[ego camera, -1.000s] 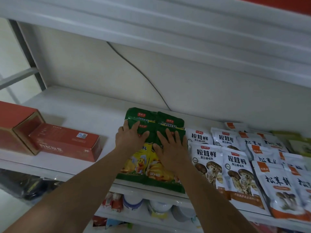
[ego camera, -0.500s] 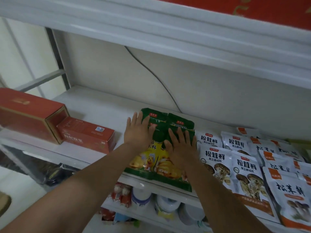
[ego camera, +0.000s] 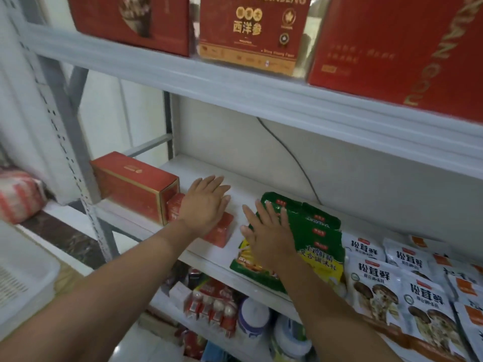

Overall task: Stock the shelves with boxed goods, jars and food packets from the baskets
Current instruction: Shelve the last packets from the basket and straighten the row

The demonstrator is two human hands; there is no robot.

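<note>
On the shelf (ego camera: 209, 165), green packets (ego camera: 313, 239) lie flat at the front beside the white packets (ego camera: 376, 278), likely to square the row. The right hand (ego camera: 269, 236) presses them, fingers straight and spread. The left hand (ego camera: 206, 205) sits flat over the small red box (ego camera: 220, 232), gripping nothing.

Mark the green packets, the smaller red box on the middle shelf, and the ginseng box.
green packets (ego camera: 308, 223): head view, green upper face of the stack.
small red box (ego camera: 220, 233): head view, its near end face.
ginseng box (ego camera: 251, 30): head view, front face, gold characters.
</note>
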